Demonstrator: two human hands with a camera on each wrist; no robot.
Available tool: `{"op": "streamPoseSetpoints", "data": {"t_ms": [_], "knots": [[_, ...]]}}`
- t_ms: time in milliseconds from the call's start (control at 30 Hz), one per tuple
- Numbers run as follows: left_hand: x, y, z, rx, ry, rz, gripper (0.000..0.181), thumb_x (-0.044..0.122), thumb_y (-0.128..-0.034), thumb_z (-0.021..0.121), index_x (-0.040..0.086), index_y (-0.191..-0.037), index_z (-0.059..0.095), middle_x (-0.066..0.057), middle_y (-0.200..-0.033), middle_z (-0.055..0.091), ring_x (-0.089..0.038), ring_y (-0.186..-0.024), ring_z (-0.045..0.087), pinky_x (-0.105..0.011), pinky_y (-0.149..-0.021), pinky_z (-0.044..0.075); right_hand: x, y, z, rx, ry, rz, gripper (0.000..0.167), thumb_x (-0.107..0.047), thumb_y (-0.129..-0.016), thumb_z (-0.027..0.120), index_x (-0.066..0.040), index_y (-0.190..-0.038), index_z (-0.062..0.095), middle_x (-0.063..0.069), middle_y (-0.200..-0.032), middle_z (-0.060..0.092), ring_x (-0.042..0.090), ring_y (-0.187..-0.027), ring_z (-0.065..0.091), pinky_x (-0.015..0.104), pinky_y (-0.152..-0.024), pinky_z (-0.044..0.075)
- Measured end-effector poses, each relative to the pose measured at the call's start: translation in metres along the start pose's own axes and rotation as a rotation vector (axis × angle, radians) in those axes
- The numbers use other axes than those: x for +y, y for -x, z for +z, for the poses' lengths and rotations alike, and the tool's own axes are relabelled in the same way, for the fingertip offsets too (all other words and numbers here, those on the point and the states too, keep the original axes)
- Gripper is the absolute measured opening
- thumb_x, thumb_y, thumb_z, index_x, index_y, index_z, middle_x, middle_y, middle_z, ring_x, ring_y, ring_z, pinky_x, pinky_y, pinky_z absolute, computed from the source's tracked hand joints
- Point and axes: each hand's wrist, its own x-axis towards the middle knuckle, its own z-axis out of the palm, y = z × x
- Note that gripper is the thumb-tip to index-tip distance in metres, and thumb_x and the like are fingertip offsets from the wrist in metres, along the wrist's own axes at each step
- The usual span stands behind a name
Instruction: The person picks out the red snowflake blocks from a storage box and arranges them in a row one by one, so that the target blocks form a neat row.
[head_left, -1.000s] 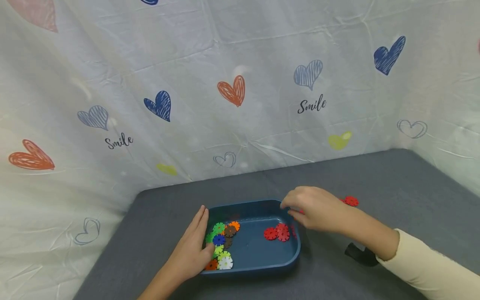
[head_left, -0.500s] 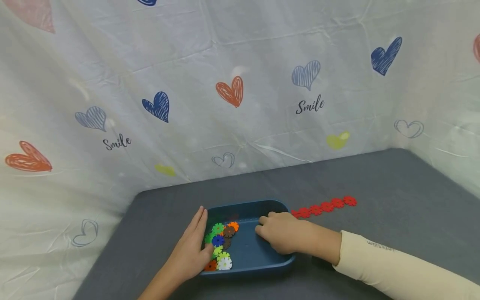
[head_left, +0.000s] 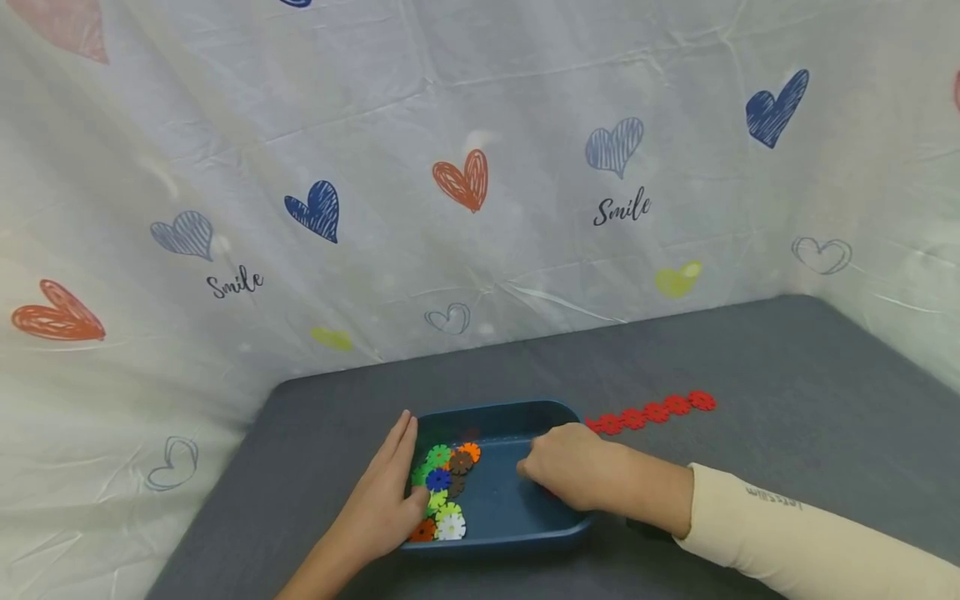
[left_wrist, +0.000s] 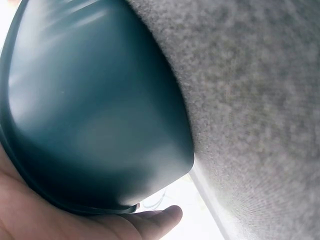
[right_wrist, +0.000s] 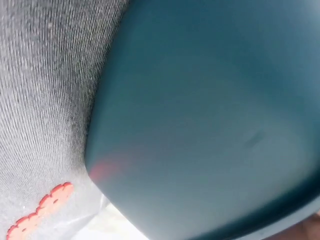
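Note:
A dark blue rectangular tray [head_left: 495, 533] sits on the grey surface. At its left end are toothed, flower-shaped plastic discs in several colours, among them a blue disc [head_left: 438, 479], a white disc [head_left: 451, 526] and a brown disc [head_left: 461, 462]. My left hand [head_left: 381, 496] rests along the tray's left rim, fingers straight and thumb over the edge. Inside the tray's right part, my right hand [head_left: 573, 467] reaches down with bent fingers. Its fingertips are hidden, as is whatever lies beneath them. In the right wrist view, the tray's outer wall [right_wrist: 200, 110] blocks the fingers.
A row of red toothed discs [head_left: 656, 412] runs across the surface, to the right of and behind the tray. A dark object [head_left: 648, 527] shows partly under my right forearm. Behind the grey surface [head_left: 787, 367] hangs a white curtain [head_left: 525, 108] printed with hearts.
My right hand has moved left and down from the tray's right rim into the tray, covering the red discs there. The row outside has come into view. My left hand stays put.

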Motion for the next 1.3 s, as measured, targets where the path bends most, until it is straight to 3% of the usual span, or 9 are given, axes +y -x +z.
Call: {"op": "streamPoseSetpoints", "data": {"t_ms": [267,400,733,900,1067,1300], "knots": [[0.001,0.0,-0.001,0.002,0.008,0.011,0.084,0.004,-0.0866,0.055,0.001,-0.16,0.014,-0.01,-0.167,0.004,-0.034,-0.151,0.011,-0.063,-0.11,0.026,0.01,-0.003,-0.002,-0.112,-0.167,-0.01,0.022,-0.004,-0.083,0.078,-0.02,-0.093,0.066,-0.008,-0.078,0.054,0.008,-0.067,0.046,0.025,-0.059,0.045],[0.0,0.0,-0.001,-0.004,0.004,0.003,0.084,0.004,-0.0866,0.055,0.002,-0.16,0.014,-0.009,-0.167,0.003,-0.033,-0.151,0.011,-0.062,-0.111,0.026,0.014,-0.003,-0.002,-0.112,-0.252,-0.01,0.025,0.002,-0.083,0.075,-0.019,-0.085,0.063,-0.008,-0.077,0.048,0.009,-0.067,0.043,0.024,-0.058,0.042],[-0.001,-0.001,0.0,-0.006,0.0,-0.002,0.084,0.005,-0.087,0.055,0.002,-0.16,0.013,-0.008,-0.167,0.002,-0.033,-0.151,0.01,-0.063,-0.111,0.025,0.026,-0.006,0.004,0.01,-0.378,-0.005,0.031,0.013,-0.078,0.072,-0.018,-0.085,0.068,-0.007,-0.077,0.048,0.009,-0.07,0.046,0.022,-0.058,0.045],[-0.002,-0.001,0.0,0.001,-0.008,-0.001,0.084,0.005,-0.0871,0.055,0.003,-0.16,0.013,-0.007,-0.167,0.002,-0.032,-0.151,0.01,-0.062,-0.111,0.025,0.035,-0.008,0.006,0.108,-0.434,-0.017,0.032,0.014,-0.078,0.07,-0.011,-0.097,0.073,0.0,-0.087,0.062,0.011,-0.077,0.055,0.024,-0.066,0.051],[-0.002,-0.002,0.001,-0.004,-0.003,-0.006,0.085,0.006,-0.0868,0.055,0.003,-0.16,0.013,-0.008,-0.167,0.002,-0.032,-0.151,0.011,-0.062,-0.111,0.025,0.044,-0.009,0.011,0.203,-0.5,-0.063,0.027,0.012,-0.083,0.068,-0.007,-0.101,0.073,0.004,-0.095,0.067,0.012,-0.081,0.059,0.024,-0.071,0.052],[-0.001,-0.001,0.0,-0.007,-0.006,-0.001,0.085,0.007,-0.0873,0.056,0.003,-0.16,0.013,-0.007,-0.167,0.001,-0.031,-0.151,0.01,-0.062,-0.112,0.025,0.052,-0.007,0.016,0.285,-0.647,-0.154,0.037,0.02,-0.088,0.052,-0.004,-0.106,0.073,0.006,-0.104,0.068,0.014,-0.086,0.063,0.021,-0.074,0.052]]}}
